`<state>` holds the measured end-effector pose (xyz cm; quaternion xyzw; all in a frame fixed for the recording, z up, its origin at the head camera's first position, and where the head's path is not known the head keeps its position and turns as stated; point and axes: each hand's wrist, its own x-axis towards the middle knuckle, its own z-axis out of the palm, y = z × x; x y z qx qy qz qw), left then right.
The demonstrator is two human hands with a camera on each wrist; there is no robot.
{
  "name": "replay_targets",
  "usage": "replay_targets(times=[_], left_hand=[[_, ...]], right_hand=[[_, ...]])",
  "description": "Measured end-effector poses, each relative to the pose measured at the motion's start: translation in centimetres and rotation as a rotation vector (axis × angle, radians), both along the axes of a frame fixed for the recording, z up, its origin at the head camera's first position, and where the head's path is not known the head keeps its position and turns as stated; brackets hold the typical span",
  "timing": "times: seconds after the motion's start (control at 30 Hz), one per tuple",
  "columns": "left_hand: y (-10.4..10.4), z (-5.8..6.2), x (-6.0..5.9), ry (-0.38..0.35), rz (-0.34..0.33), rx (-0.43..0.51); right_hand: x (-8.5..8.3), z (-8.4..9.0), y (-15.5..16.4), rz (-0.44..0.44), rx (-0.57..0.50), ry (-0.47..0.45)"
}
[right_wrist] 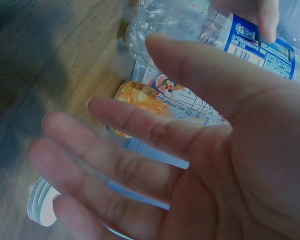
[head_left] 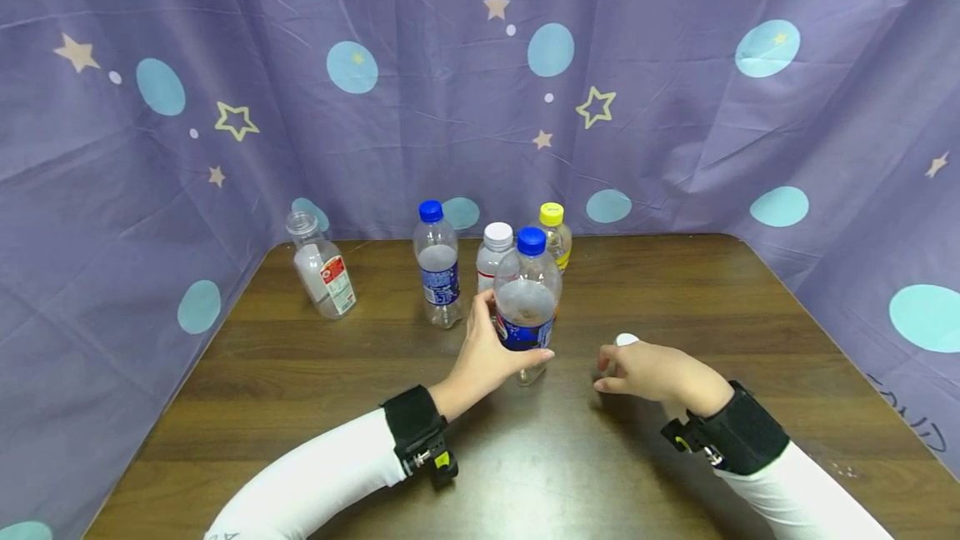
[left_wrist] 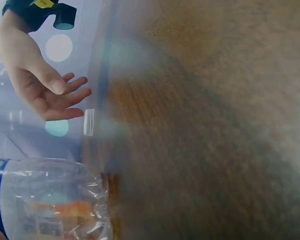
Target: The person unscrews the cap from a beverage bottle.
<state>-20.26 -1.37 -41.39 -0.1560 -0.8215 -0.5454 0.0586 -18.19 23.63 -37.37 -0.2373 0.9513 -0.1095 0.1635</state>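
My left hand (head_left: pixel 483 361) is wrapped round a large clear plastic bottle (head_left: pixel 527 298) with a blue cap and blue label, which stands upright at mid-table. In the left wrist view the clear lower part of that bottle (left_wrist: pixel 55 200) shows at the bottom left. To its right, my right hand (head_left: pixel 652 372) hovers low over the wood with fingers spread and loosely bent, nothing in them. Just beyond its knuckles sits a white screw cap (head_left: pixel 626 339), partly covered by the hand. The right wrist view shows the ridged cap (right_wrist: pixel 42 202) right by the fingertips.
Behind the gripped bottle stand a white-capped bottle (head_left: pixel 495 252) and a yellow-capped bottle (head_left: pixel 557 240), both partly hidden. Left of them is a smaller blue-capped bottle (head_left: pixel 437 265). An uncapped bottle (head_left: pixel 321 269) stands far left. A purple curtain (head_left: pixel 465 90) hangs behind the wooden table (head_left: pixel 300 373).
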Motion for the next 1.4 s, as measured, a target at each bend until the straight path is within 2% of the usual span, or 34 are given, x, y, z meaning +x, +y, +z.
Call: replay_targets(times=[0.17,0.33,0.53,0.63,0.73,0.87,1.0,1.13,1.2,1.3,1.37,1.4], left_hand=[[0.4,-0.7,-0.9,-0.005,0.002,0.018],[-0.3,0.1,-0.9,0.054,-0.031,0.013],[-2.5,3.5,0.6,0.164,-0.189,0.025],[-3.6,5.1,1.4,0.193,-0.239,-0.026],[-4.5,5.9,2.3,0.176,-0.27,-0.119],[-5.4,5.7,3.2,0.093,-0.307,-0.228],[-6.1,4.6,3.4,0.007,-0.314,-0.311],[-6.6,3.5,3.3,-0.041,-0.315,-0.37],[-6.8,3.2,3.2,-0.041,-0.319,-0.389],[-7.0,3.2,3.2,-0.029,-0.317,-0.406],[-7.0,3.4,3.2,-0.018,-0.313,-0.416],[-7.0,3.5,3.2,-0.012,-0.309,-0.42]], right_hand=[[-0.1,0.0,0.1,0.001,-0.007,0.003],[0.0,0.1,0.0,-0.007,-0.01,-0.007],[0.1,0.2,0.0,-0.014,-0.019,-0.017],[0.1,0.3,0.0,-0.018,-0.023,-0.022],[0.1,0.4,-0.1,-0.022,-0.032,-0.021],[0.1,0.3,-0.3,-0.011,-0.043,-0.006],[0.1,0.2,-0.3,0.005,-0.051,0.01],[0.1,0.1,-0.2,0.02,-0.057,0.015],[0.0,0.2,-0.2,0.037,-0.064,0.017],[-0.1,1.4,-0.3,0.052,-0.1,0.035],[0.1,3.1,-0.6,0.039,-0.137,0.121],[0.2,4.1,-0.9,0.017,-0.168,0.201]])
